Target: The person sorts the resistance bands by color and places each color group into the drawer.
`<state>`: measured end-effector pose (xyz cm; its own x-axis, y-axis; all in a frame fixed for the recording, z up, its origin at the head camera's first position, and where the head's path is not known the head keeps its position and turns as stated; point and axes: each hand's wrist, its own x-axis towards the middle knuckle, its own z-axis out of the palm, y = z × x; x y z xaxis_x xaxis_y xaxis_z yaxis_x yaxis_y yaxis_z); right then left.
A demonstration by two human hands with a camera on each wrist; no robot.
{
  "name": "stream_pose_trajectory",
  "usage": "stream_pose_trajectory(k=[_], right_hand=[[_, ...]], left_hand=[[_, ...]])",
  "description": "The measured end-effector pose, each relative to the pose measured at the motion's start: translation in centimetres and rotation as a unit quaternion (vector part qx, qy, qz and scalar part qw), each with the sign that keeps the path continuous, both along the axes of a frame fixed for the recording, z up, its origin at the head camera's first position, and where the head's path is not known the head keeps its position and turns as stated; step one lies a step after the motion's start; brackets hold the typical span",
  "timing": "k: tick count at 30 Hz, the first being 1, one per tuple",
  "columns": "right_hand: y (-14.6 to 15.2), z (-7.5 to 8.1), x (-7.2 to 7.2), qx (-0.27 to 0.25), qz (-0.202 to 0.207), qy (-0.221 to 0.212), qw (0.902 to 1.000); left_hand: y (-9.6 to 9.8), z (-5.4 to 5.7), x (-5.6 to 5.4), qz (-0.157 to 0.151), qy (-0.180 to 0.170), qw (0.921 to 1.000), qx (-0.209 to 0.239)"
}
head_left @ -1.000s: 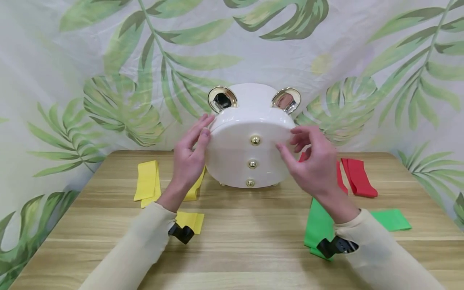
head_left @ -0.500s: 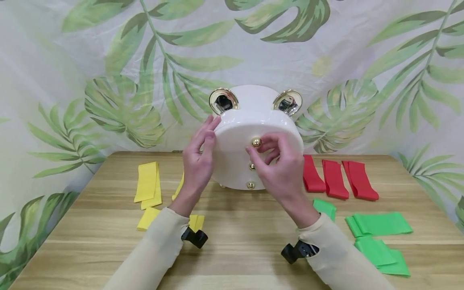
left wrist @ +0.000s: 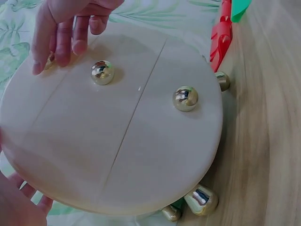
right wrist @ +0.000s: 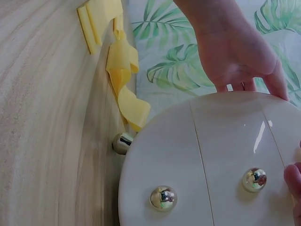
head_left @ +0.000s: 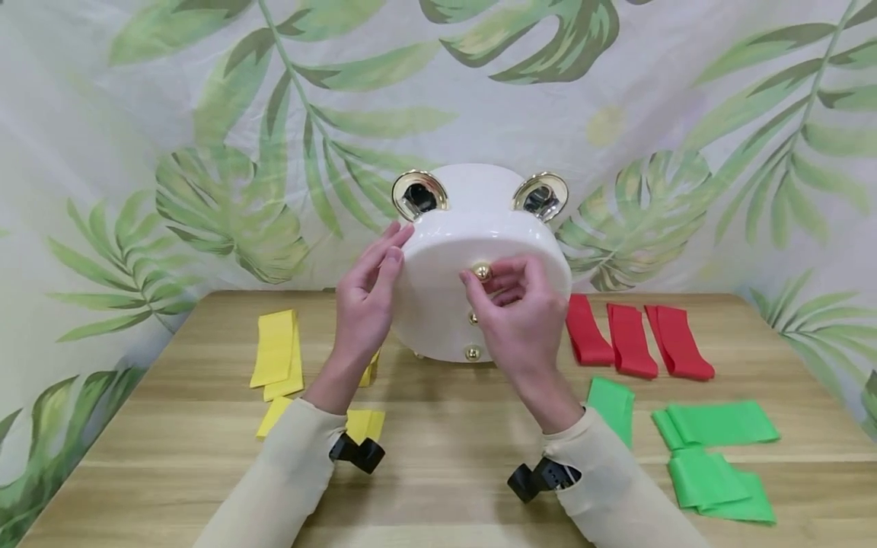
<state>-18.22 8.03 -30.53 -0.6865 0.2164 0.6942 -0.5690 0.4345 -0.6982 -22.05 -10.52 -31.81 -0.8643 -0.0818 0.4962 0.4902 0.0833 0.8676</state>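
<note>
A glossy white rounded drawer box (head_left: pixel 432 304) with two gold-rimmed ears (head_left: pixel 419 196) stands on the table. Three gold knobs run down its front, one per drawer. My right hand (head_left: pixel 524 316) pinches the top knob (head_left: pixel 483 272) between thumb and fingers; in the left wrist view those fingers mostly cover it. The middle knob (left wrist: pixel 102 72) and bottom knob (left wrist: pixel 186 98) are untouched. Seams between the drawer fronts look closed. My left hand (head_left: pixel 370 297) rests along the box's left side with fairly straight fingers, also seen against its edge in the right wrist view.
Folded yellow strips (head_left: pixel 276 346) lie left of the box on the wooden table (head_left: pixel 438 472). Red strips (head_left: pixel 632 340) lie to the right, with green strips (head_left: pixel 719 422) in front of them. A leaf-patterned cloth (head_left: pixel 370 76) hangs behind. Gold feet (left wrist: pixel 201 199) support the box.
My right hand has moved left from the box's right side to the top knob and closed its fingertips on it. My left hand stays at the left side.
</note>
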Motion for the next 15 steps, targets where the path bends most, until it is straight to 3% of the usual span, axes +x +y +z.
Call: stream_pose_trajectory(k=[8,15], right_hand=[[-0.20,-0.05,0.11,-0.039,0.014,-0.010,0.9991],[-0.34,-0.22,0.45,-0.050,0.026,0.003,0.9984]], left_hand=[[-0.40,0.50,0.11,-0.023,-0.027,0.9994,0.008],[-0.45,0.68,0.19,-0.023,-0.038,0.9989,0.012]])
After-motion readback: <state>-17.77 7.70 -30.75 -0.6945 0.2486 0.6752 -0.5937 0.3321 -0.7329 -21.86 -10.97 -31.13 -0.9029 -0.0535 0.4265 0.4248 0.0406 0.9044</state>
